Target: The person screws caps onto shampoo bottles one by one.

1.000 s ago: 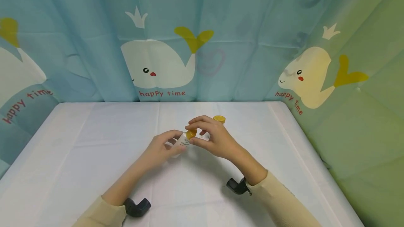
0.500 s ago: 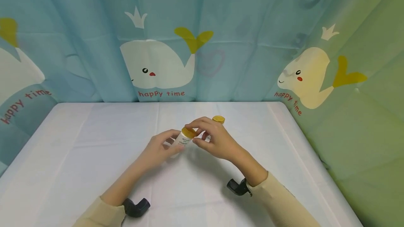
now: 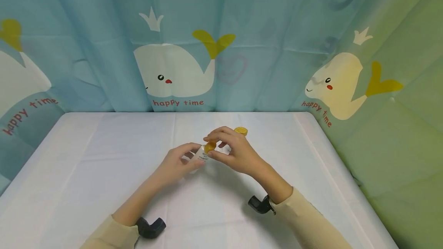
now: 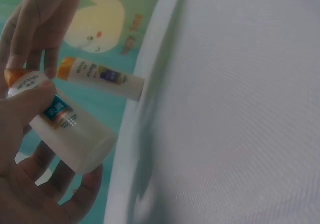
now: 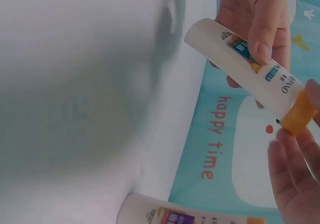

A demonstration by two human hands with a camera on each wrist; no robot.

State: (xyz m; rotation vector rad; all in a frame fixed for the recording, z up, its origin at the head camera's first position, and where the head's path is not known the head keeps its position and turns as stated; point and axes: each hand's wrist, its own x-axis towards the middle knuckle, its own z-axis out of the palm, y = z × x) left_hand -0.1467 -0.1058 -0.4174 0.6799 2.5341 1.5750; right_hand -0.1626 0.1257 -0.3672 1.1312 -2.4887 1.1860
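In the head view, a white shampoo bottle (image 3: 200, 155) with an orange cap (image 3: 210, 147) leans to the right above the table. My left hand (image 3: 179, 163) grips its body, with the thumb across the front label, as the left wrist view shows on the bottle (image 4: 75, 129). My right hand (image 3: 233, 150) pinches the cap, thumb on one side and fingers on the other; the right wrist view shows this cap (image 5: 298, 113) between them. Whether the cap's lid is raised, I cannot tell.
A second white bottle (image 4: 107, 80) with an orange cap stands upright on the table behind my right hand, mostly hidden in the head view except its cap (image 3: 241, 130). The white-covered table (image 3: 104, 156) ends at a whale-print curtain (image 3: 176, 68).
Half a second ago my right thumb was off the cap and the cap's top faced me more. Now the thumb is against the cap, much as one second ago.
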